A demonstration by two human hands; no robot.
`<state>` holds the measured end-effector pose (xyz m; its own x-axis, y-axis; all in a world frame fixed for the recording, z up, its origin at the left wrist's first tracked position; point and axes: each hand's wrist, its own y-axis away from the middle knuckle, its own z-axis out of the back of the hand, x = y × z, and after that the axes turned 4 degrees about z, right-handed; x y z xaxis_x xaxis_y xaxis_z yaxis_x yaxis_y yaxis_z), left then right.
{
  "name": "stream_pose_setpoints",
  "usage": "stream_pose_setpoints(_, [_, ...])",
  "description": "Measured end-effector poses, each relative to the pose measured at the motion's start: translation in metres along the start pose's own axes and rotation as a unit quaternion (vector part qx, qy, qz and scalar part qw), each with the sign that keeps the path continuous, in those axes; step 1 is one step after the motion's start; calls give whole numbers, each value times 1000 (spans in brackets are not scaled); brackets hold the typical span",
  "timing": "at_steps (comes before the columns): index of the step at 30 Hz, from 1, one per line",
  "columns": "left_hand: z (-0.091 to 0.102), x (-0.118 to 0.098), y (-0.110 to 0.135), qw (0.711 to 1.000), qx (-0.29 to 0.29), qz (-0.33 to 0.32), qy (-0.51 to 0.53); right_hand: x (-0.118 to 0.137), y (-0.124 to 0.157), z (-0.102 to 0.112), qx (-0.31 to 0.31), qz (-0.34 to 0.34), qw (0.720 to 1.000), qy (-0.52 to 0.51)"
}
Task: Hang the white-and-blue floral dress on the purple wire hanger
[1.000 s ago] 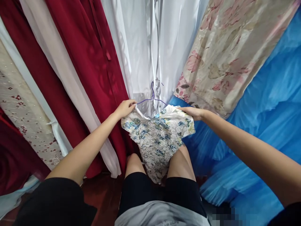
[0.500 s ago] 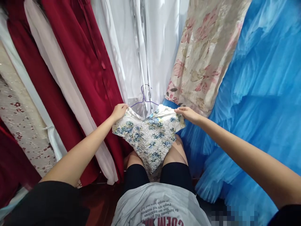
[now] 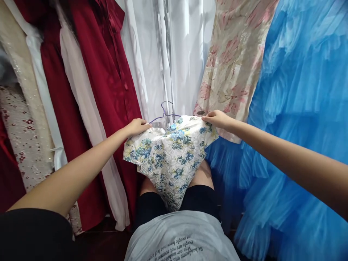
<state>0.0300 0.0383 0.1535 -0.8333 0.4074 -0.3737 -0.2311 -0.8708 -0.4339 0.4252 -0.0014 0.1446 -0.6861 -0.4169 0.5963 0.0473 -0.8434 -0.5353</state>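
I hold a small white dress with a blue floral print by its two shoulders, out in front of my legs. My left hand is closed on the left shoulder, and my right hand pinches the right shoulder. A thin purple wire hanger sticks out of the neckline, its hook standing free above the dress. The skirt of the dress hangs down between my knees.
Hanging clothes close me in: dark red gowns and a cream strip at left, white sheer fabric ahead, a pink floral dress and a big blue tulle gown at right. Dark wood floor lies below.
Both hands have lifted the floral dress slightly and spread it wider; my view has tilted upward, showing more of the hanging clothes. The grip on both shoulders is unchanged.
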Motion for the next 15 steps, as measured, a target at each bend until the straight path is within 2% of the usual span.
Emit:
stream_pose_setpoints(5, [-15,14,-3,993,-104,35,32,35,-12,-7,-11,43,996,73])
stream_pose_setpoints(7, [-24,20,-2,987,-142,49,60,47,-3,-17,-13,76,994,83])
stream_pose_setpoints(9, [-34,23,-1,977,-179,53,101,56,17,-30,-29,149,983,103])
stream_pose_setpoints(10, [-39,22,1,971,-198,51,126,59,32,-38,-43,208,970,120])
stream_pose_setpoints(13, [-55,10,7,941,-261,40,214,66,87,-56,-35,413,896,162])
stream_pose_setpoints(15, [-62,-6,12,907,-308,33,287,69,127,-61,45,544,829,120])
